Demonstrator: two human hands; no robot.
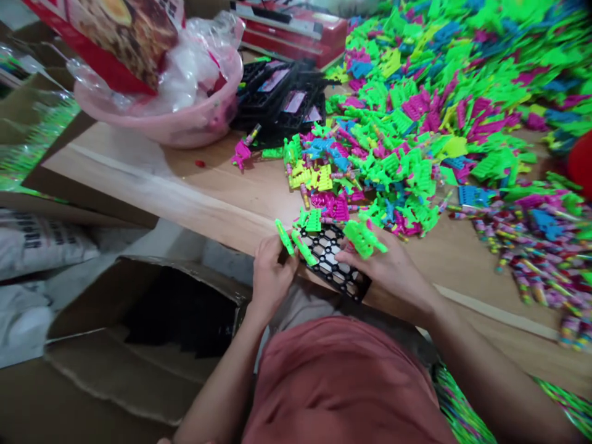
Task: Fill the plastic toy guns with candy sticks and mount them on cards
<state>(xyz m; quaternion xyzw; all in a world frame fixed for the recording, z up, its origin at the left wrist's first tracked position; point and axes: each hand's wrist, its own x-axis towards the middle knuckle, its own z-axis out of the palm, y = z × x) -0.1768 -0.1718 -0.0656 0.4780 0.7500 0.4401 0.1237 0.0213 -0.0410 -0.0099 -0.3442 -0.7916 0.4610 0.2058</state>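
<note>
A black plastic honeycomb panel lies at the table's front edge, between my two hands. My left hand is closed at the panel's left edge, its fingertips partly hidden. A thin bright green plastic piece sticks up from these fingers, and another green strip lies across the panel's left side. My right hand is closed around a bright green toothed plastic piece, with the thumb over the panel. One more green toothed piece rests at the panel's far edge.
A large heap of green, pink, blue and yellow plastic pieces covers the table's far right. Small multicoloured tubes lie at right. Black panels are stacked behind, beside a pink basin. An open carton with black contents stands at lower left.
</note>
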